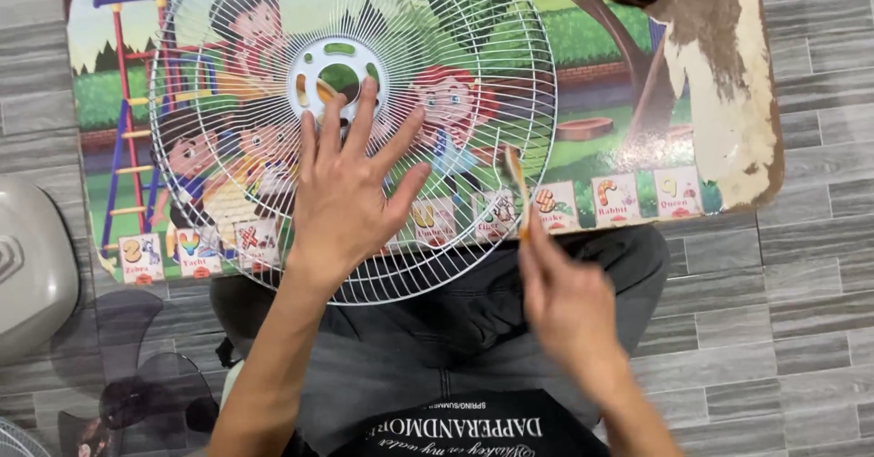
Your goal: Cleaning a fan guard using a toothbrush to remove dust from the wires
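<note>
fan guard [473, 75], white wire, round, flat

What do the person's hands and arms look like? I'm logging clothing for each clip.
Both the left hand and the right hand are bare, with no gloves, rings or watch visible. Both forearms are uncovered; no sleeves show in view.

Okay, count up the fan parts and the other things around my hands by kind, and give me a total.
White wire fan grille, under the left hand: 1
Dark fan blade on the floor: 1
Grey fan housing: 1
Thin brush-like tool in the right hand: 1
Cartoon-printed low table: 1
Total: 5
</note>
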